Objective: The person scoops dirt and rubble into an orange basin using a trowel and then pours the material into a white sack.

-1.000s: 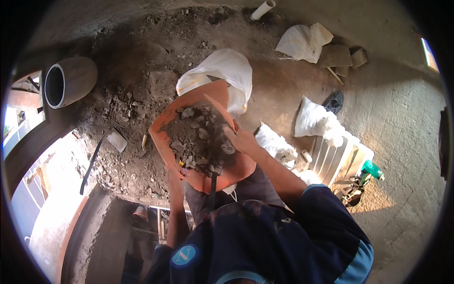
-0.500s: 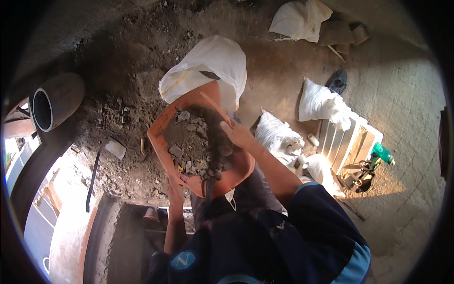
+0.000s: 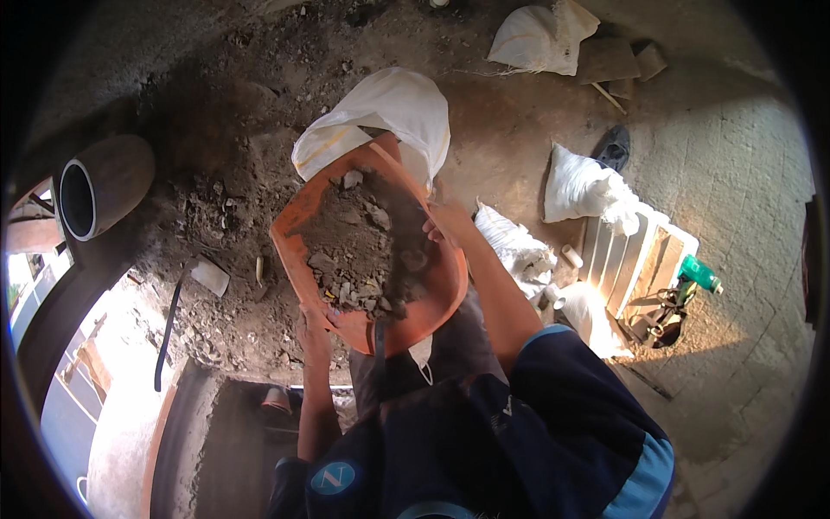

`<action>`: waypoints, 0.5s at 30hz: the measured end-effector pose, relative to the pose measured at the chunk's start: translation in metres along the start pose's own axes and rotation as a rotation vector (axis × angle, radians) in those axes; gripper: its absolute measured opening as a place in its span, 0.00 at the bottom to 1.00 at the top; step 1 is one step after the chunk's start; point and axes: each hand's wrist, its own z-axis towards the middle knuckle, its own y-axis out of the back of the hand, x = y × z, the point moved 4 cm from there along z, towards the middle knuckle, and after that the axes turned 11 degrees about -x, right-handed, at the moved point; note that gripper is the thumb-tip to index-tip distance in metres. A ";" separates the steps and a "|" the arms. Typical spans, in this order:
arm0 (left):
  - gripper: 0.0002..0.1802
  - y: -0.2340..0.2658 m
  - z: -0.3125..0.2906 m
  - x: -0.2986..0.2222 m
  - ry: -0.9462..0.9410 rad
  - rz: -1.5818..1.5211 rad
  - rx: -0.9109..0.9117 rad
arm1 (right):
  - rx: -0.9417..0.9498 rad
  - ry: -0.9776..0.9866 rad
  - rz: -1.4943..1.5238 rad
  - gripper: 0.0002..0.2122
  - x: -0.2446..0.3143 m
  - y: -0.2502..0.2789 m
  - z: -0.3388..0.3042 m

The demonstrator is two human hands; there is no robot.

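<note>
Between my hands is an orange plastic tub (image 3: pixel 424 324), its far end narrowed and resting at the mouth of a white woven sack (image 3: pixel 393 99). Dark soil and broken rubble (image 3: pixel 350 251) lie inside the tub, with the larger lumps toward the far end. My left hand (image 3: pixel 314 333) grips the near left rim, its fingers partly hidden beneath. On the right side, my right hand (image 3: pixel 448 222) is closed round the rim, fingertips curled over the inside edge. The sack stands open, and its inside is mostly hidden by the tub.
Tied white sacks (image 3: pixel 577 186) and a pale crate (image 3: pixel 635 251) stand to the right, with a green bottle (image 3: pixel 700 274) beside them. A wide pipe (image 3: pixel 99 190) juts out at the left. Loose debris covers the ground near a dark bar (image 3: pixel 171 324). Another sack (image 3: pixel 536 39) lies far off.
The rubble in the tub has slid toward the sack. My right hand has shifted slightly right and farther along the rim, while the tub's near end has risen a little.
</note>
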 end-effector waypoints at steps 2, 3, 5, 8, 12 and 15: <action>0.33 -0.002 -0.001 -0.002 -0.014 -0.020 0.002 | 0.050 0.009 -0.043 0.25 0.004 -0.004 0.007; 0.33 0.001 -0.001 0.000 -0.022 0.008 0.010 | 0.073 0.024 -0.060 0.25 0.006 -0.007 0.009; 0.34 0.004 0.001 0.005 -0.036 0.062 0.025 | 0.101 0.027 -0.103 0.24 0.011 -0.010 0.010; 0.31 0.003 0.001 0.011 -0.007 -0.044 0.031 | 0.092 -0.014 -0.162 0.21 0.015 -0.013 0.013; 0.31 0.000 0.001 0.011 -0.030 -0.017 0.015 | 0.035 -0.049 -0.155 0.19 0.002 -0.015 0.026; 0.30 -0.009 -0.001 -0.003 -0.037 0.067 -0.002 | -0.012 -0.031 -0.046 0.17 -0.018 -0.006 0.028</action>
